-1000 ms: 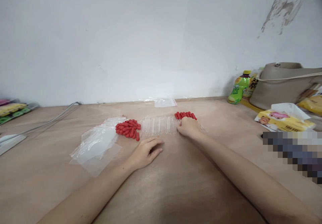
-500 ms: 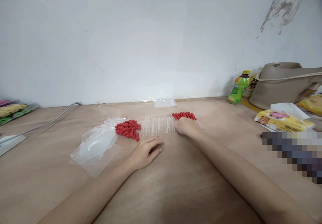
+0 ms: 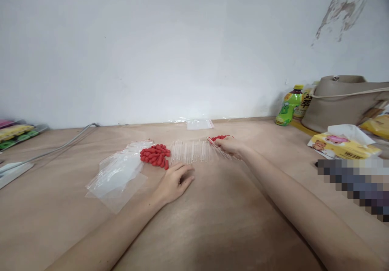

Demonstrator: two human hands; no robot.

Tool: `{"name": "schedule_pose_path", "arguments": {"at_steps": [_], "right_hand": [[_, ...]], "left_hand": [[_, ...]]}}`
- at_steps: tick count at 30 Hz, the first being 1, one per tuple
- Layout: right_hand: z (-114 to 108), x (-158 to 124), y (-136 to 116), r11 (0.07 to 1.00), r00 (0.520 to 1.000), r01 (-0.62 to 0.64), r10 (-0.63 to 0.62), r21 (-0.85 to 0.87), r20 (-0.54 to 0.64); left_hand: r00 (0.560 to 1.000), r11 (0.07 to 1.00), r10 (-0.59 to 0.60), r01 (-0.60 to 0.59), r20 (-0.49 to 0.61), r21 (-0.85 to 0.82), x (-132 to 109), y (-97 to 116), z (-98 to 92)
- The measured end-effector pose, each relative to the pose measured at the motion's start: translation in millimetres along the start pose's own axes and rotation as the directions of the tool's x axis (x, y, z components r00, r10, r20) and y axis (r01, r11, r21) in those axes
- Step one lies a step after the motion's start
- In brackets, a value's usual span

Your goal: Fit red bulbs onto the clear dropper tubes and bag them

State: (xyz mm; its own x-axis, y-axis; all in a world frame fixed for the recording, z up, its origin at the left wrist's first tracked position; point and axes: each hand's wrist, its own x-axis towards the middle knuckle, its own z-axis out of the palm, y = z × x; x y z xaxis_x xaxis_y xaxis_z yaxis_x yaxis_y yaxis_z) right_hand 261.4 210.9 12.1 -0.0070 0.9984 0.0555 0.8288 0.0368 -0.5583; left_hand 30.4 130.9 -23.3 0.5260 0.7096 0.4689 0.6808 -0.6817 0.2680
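My right hand is closed around a bunch of clear tubes with red caps, lifted slightly off the wooden table. A row of uncapped clear tubes lies to its left. A pile of loose red caps sits left of that row. My left hand rests palm down on the table just in front of the clear tubes, fingers loosely curled and holding nothing. Several clear zip bags lie beside the red caps.
A small zip bag lies near the wall. At the right stand a green bottle, a beige bag and a yellow tissue pack. A grey cable and coloured trays are at the left.
My right hand has closed on the capped tubes and raised them a little, turning them toward the left. My left hand has shifted slightly.
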Motion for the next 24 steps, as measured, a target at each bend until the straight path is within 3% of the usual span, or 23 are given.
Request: {"name": "schedule_pose_path", "arguments": {"at_steps": [2,5,9,12,19,24], "right_hand": [[1,-15,-1,0.997,0.995,0.081,-0.082,0.015,0.055],[5,-43,1,0.942,0.937,0.334,-0.33,-0.015,0.115],[9,-69,10,0.871,0.868,0.481,-0.459,-0.095,0.189],[11,-75,16,0.862,0.86,0.496,-0.472,-0.103,0.192],[25,-79,10,0.891,0.895,0.446,-0.445,-0.081,0.032],[36,-82,6,0.901,0.905,0.423,-0.425,-0.098,-0.008]], "left_hand": [[0.994,0.971,-0.06,0.079,-0.09,0.225,0,-6,-7.3],[0.979,0.836,-0.116,0.187,-0.167,0.516,1,-16,-22.1],[0.977,0.707,-0.159,0.215,-0.144,0.673,2,-21,-33.7],[0.979,0.657,-0.177,0.191,-0.097,0.729,1,-19,-33.1],[0.981,0.595,-0.179,0.173,-0.081,0.785,0,-20,-31.9],[0.979,0.532,-0.196,0.159,-0.061,0.831,3,1,-40.3]]}}
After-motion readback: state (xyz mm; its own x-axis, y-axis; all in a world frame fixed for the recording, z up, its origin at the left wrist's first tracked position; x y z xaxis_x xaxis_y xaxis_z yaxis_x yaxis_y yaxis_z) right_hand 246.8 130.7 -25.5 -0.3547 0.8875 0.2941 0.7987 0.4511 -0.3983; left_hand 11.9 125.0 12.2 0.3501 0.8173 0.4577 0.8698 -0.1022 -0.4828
